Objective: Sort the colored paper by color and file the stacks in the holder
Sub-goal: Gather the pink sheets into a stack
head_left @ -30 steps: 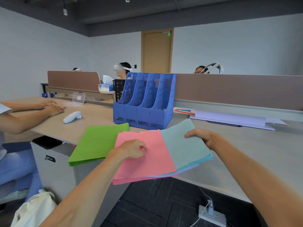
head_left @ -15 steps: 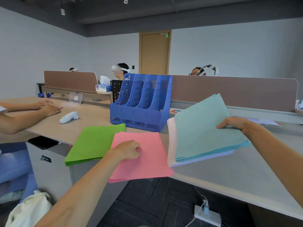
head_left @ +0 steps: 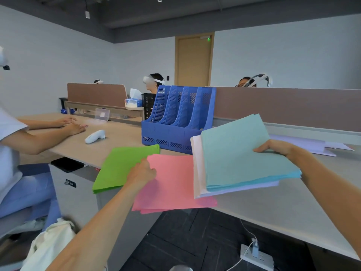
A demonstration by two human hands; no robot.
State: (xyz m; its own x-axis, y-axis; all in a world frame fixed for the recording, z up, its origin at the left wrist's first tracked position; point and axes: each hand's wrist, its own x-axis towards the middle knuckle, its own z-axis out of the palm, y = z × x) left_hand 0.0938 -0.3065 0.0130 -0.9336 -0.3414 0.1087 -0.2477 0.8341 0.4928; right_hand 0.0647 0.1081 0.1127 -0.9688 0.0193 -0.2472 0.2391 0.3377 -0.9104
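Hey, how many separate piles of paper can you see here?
4: a green pile at the desk edge, a pink pile in the left hand, a teal-topped pile held by the right hand, pale purple sheets far right. More may hide behind the held pile.

blue holder point(head_left: 175, 132) slots open on top, held-up paper stack point(head_left: 244, 157) screening its right end — bare desk point(head_left: 273, 208) beneath

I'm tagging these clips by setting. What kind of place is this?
Most likely a shared open-plan office. A long desk is backed by a brown partition screen, a blue file holder stands on the desktop, and other people sit at neighbouring desks, one wearing a headset.
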